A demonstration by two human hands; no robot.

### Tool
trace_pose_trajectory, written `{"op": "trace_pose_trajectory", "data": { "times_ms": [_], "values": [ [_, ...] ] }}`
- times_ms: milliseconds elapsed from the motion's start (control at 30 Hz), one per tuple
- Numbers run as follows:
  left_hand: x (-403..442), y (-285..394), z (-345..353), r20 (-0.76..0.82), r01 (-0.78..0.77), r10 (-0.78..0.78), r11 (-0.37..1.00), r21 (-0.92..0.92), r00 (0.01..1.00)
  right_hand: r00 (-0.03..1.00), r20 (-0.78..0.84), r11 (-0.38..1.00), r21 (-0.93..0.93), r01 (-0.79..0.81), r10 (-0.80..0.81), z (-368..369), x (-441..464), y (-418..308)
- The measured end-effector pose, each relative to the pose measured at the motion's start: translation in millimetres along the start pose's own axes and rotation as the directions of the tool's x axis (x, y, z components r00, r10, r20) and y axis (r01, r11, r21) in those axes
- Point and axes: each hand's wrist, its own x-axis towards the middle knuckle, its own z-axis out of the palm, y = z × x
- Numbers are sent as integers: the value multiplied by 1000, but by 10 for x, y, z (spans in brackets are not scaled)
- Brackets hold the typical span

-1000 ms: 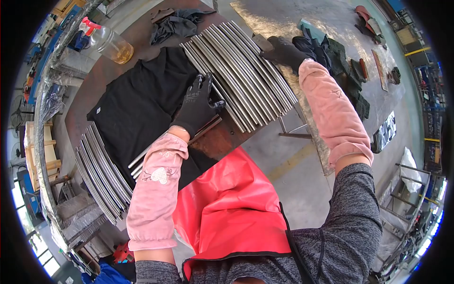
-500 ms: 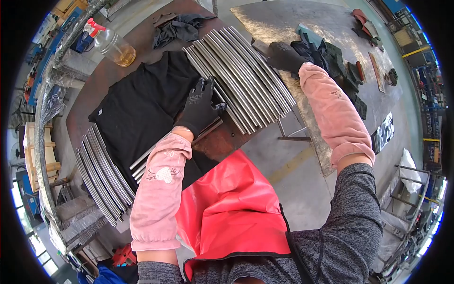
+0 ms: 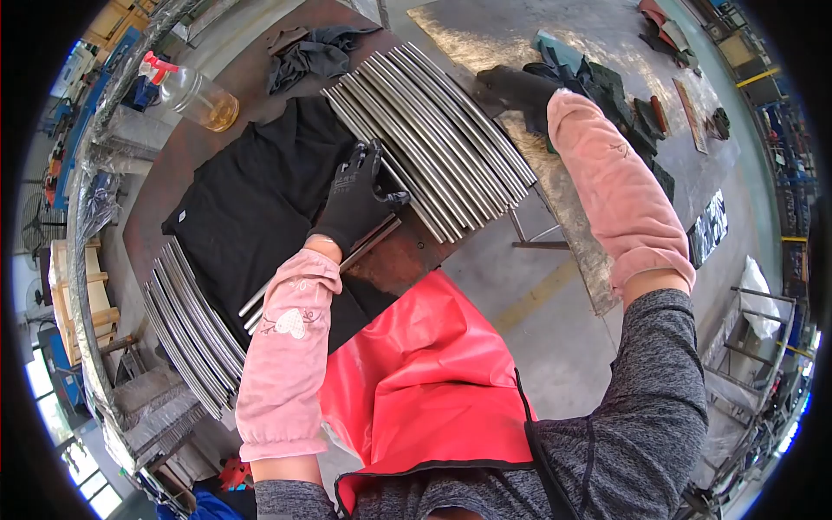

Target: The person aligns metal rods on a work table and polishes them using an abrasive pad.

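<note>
My left hand (image 3: 357, 198), in a black glove, is curled over a few metal rods (image 3: 251, 310) whose ends show beside my forearm. The palm hides their middle. Under and beside it a black cloth (image 3: 260, 169) covers part of the brown table. Just right of the fingers lies a row of several bright metal rods (image 3: 433, 139), side by side. My right hand (image 3: 520, 94), also black-gloved, is closed at the far right of this row, near the edge of the grey table. Something small and dark shows at its fingers, too unclear to name.
A second group of rods (image 3: 192, 325) lies at the lower left. A bottle with a red top (image 3: 204, 100) and a crumpled dark cloth (image 3: 312, 56) lie at the back. On the grey table (image 3: 485, 35) are dark cloths and gloves (image 3: 607, 95).
My right hand has shifted slightly and turned at the far right of the row; the flat grey piece at its fingertips shows less. My left hand stays over the rods. The view has shifted a little.
</note>
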Motion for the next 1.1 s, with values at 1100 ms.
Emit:
{"op": "trace_pose_trajectory", "data": {
  "times_ms": [1100],
  "values": [
    [-65, 287, -166, 117, 16, -28, 995, 102, 993, 658, -698, 851, -136, -508, 281, 694, 269, -1393]
  ]
}}
